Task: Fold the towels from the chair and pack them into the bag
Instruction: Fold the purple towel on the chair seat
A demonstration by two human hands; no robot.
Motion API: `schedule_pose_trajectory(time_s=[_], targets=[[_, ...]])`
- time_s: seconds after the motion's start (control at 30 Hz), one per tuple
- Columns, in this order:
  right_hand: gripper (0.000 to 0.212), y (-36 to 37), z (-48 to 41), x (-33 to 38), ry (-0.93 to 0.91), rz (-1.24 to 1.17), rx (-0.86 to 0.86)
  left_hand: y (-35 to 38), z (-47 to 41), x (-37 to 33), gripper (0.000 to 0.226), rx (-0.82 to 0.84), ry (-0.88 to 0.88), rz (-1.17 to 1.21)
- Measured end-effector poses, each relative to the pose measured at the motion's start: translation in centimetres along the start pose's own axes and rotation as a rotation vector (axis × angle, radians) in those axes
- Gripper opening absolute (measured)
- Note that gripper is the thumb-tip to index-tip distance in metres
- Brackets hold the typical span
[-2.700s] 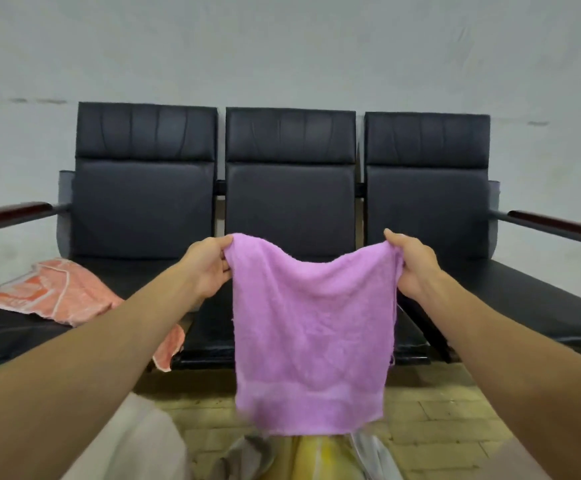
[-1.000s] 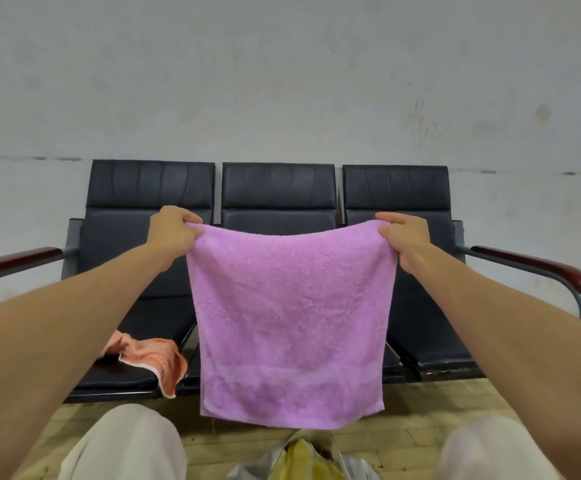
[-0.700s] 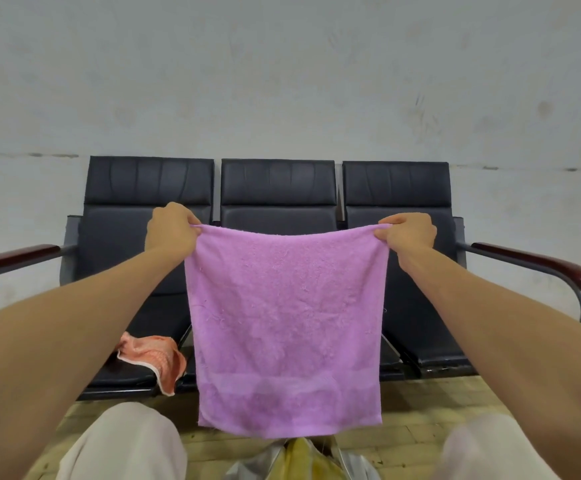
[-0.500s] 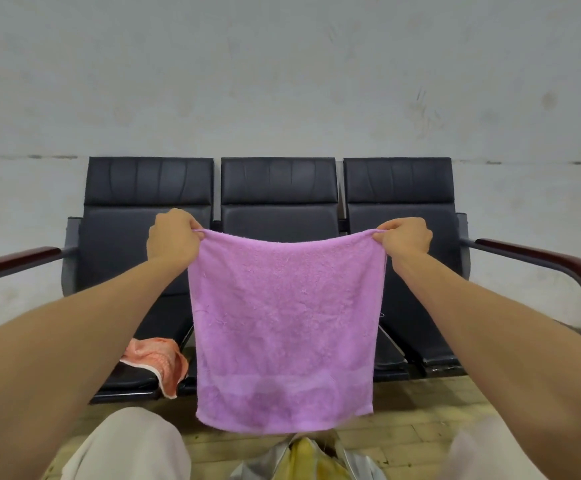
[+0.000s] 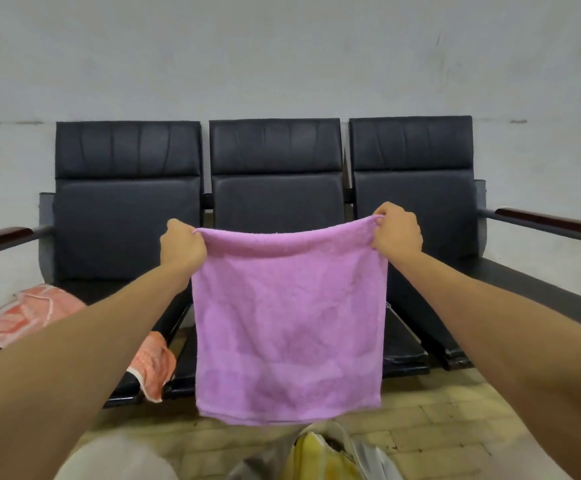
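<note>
Purple towel (image 5: 289,323): top corners pinched in the curled fingers of the left hand (image 5: 182,244) and right hand (image 5: 397,230). Top edge, taut 0.5 s ago, now sags. It hangs unfolded before the chair (image 5: 275,161), above the bag (image 5: 320,455). Judgement: fold starting; 1 orange towel (image 5: 22,313) remains on the seat.

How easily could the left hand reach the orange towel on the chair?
Probably not yet: the path to the orange towel looks free, but the left hand grips a corner of the purple towel.
</note>
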State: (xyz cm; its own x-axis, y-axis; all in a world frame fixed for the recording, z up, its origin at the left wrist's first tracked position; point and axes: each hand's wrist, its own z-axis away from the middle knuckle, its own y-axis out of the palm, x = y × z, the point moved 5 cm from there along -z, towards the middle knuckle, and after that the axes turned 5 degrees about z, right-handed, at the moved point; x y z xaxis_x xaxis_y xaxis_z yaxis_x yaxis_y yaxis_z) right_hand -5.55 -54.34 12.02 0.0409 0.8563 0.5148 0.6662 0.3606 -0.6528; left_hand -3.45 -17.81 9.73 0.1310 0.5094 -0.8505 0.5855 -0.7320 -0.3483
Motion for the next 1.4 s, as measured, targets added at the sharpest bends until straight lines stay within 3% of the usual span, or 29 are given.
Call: schedule_pose_trajectory(time_s=[0.27,0.37,0.5,0.6,0.7,0.77,0.83,0.9,1.0,1.1,1.17,1.4], targets=[[0.022,6.6,-0.7,-3.0,-0.002,-0.152,0.043,6.1,0.6,3.6,0.015,0.127,0.064,0.017],[0.018,9.5,1.5,-4.7,-0.058,-0.109,0.202,7.9,2.4,6.6,0.015,0.256,0.064,-0.049],[0.020,12.5,5.3,-6.5,-0.134,-0.044,0.573,9.7,4.9,12.2,0.024,0.569,-0.030,-0.345],[0.021,13.4,7.7,-6.9,-0.295,0.166,0.802,10.0,6.5,13.2,0.028,0.765,-0.027,-0.556],[0.032,13.7,8.6,-6.8,-0.450,0.362,0.845,10.6,7.4,13.7,0.031,0.893,0.019,-0.630],[0.039,14.2,8.5,-7.0,-0.463,0.394,0.871,11.1,7.6,14.6,0.041,0.976,0.045,-0.693],[0.034,15.2,7.7,-7.5,-0.427,0.410,0.888,11.5,6.8,15.5,0.032,1.026,0.062,-0.712],[0.031,16.6,6.8,-7.9,-0.390,0.416,0.874,12.1,5.7,16.1,0.013,1.023,0.083,-0.712],[0.042,18.9,6.2,-8.5,-0.370,0.382,0.834,13.8,4.6,17.1,0.017,0.965,0.140,-0.636],[0.031,20.8,6.3,-9.1,-0.354,0.356,0.827,15.3,4.1,17.4,0.019,0.880,0.179,-0.546],[0.037,21.8,6.3,-9.3,-0.337,0.344,0.822,15.8,3.5,17.9,0.017,0.835,0.175,-0.492],[0.038,20.5,4.1,-8.6,-0.211,0.079,0.477,14.6,2.7,16.3,0.004,0.561,0.156,-0.263]])
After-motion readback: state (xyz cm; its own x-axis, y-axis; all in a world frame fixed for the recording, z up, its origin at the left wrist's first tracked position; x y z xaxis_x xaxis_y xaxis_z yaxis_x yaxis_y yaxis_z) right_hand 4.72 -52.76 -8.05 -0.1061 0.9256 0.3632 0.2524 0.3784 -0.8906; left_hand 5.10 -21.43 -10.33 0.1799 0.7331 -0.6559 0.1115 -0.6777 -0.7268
